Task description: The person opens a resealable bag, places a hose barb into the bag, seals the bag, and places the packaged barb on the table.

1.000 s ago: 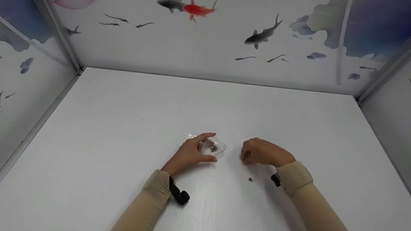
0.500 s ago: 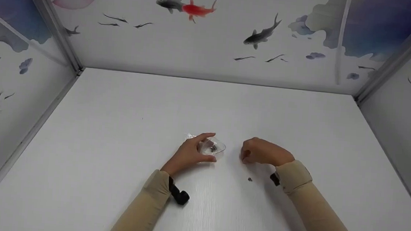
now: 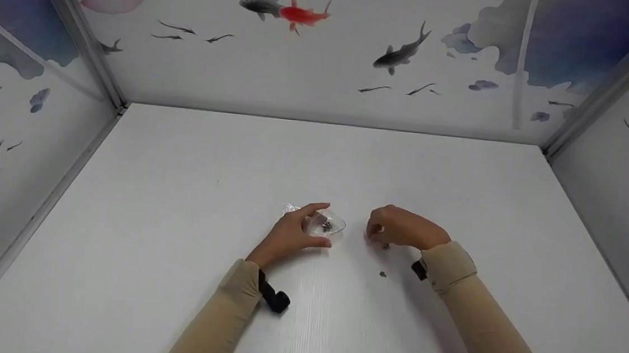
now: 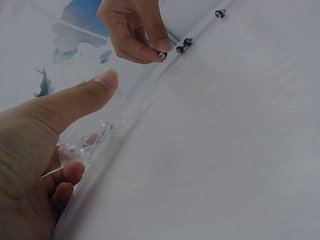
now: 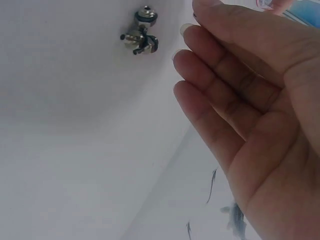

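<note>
My left hand [image 3: 287, 233] curls its thumb and fingers round a clear plastic container [image 3: 336, 221] on the table. Several small dark metal pieces [image 3: 327, 227] lie inside it. In the left wrist view, crinkled clear plastic [image 4: 82, 147] shows between thumb and fingers. My right hand [image 3: 405, 227] is low over the table to the right. Its thumb and forefinger pinch a small screw-like metal piece with a black ring [image 4: 162, 55], seen in the left wrist view. Similar pieces [image 5: 141, 32] lie clustered beside this hand; one more [image 3: 382, 274] lies nearer the body.
The white table [image 3: 181, 155] is bounded by printed panels [image 3: 323, 70] at the back and both sides. Black camera mounts [image 3: 276, 301] sit on both wrists. A tiny dark speck [image 3: 217, 181] lies on the table at left.
My right hand has lifted slightly and shifted away from the body, and metal pieces below it have come into sight. The left hand and the container stay still.
</note>
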`<action>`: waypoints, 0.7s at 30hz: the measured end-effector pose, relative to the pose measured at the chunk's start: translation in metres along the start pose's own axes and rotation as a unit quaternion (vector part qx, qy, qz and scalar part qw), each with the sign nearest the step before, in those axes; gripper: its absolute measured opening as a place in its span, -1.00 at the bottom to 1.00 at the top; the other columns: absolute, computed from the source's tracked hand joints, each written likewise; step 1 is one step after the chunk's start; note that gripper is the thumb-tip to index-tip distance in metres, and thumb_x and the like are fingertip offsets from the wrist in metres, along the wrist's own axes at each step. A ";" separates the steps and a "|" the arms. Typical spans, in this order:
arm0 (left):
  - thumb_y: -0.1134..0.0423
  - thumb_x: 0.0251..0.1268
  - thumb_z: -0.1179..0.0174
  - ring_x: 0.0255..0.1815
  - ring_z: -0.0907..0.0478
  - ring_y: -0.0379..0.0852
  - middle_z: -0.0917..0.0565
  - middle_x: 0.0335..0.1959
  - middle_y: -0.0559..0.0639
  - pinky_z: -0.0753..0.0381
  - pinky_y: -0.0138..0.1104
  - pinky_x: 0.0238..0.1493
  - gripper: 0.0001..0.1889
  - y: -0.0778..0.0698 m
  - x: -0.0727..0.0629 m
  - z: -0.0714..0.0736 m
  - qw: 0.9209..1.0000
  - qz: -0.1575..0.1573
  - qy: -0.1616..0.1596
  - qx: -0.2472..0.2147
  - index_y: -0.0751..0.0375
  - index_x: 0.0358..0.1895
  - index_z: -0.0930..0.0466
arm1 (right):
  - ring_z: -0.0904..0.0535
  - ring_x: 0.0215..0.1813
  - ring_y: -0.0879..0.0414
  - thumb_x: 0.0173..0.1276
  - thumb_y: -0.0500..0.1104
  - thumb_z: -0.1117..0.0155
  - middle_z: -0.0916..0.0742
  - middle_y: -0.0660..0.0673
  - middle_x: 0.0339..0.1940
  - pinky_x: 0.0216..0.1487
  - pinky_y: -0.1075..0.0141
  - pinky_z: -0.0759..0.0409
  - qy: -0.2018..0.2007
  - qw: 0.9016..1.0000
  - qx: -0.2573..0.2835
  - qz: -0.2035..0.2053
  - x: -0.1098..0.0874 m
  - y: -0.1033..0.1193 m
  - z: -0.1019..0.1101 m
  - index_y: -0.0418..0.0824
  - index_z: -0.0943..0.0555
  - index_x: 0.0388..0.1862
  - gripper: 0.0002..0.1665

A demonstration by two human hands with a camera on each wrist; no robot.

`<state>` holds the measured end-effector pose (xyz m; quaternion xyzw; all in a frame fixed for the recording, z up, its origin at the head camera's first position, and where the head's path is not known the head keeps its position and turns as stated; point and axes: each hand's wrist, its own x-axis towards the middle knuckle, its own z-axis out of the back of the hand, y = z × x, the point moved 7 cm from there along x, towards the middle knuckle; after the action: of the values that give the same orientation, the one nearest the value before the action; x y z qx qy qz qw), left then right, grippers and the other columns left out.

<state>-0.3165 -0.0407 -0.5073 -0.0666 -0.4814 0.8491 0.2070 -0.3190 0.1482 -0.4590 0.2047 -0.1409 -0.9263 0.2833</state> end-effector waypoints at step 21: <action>-0.05 -0.09 -0.50 -0.37 -0.31 -0.18 -0.59 0.04 -0.05 -0.35 -0.32 -0.27 -0.16 -0.001 0.000 0.000 1.000 0.001 0.001 0.000 -0.11 0.37 -0.37 | -0.62 -0.11 0.08 0.26 -0.29 -0.34 -0.73 -0.06 -0.22 0.01 0.22 -0.59 -0.075 0.989 -0.073 0.101 0.009 0.034 0.020 -0.22 -0.75 -0.18 -0.84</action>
<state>-0.3165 -0.0403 -0.5062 -0.0680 -0.4813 0.8491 0.2069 -0.3190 0.1190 -0.4308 0.0984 -0.1140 -0.9135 0.3779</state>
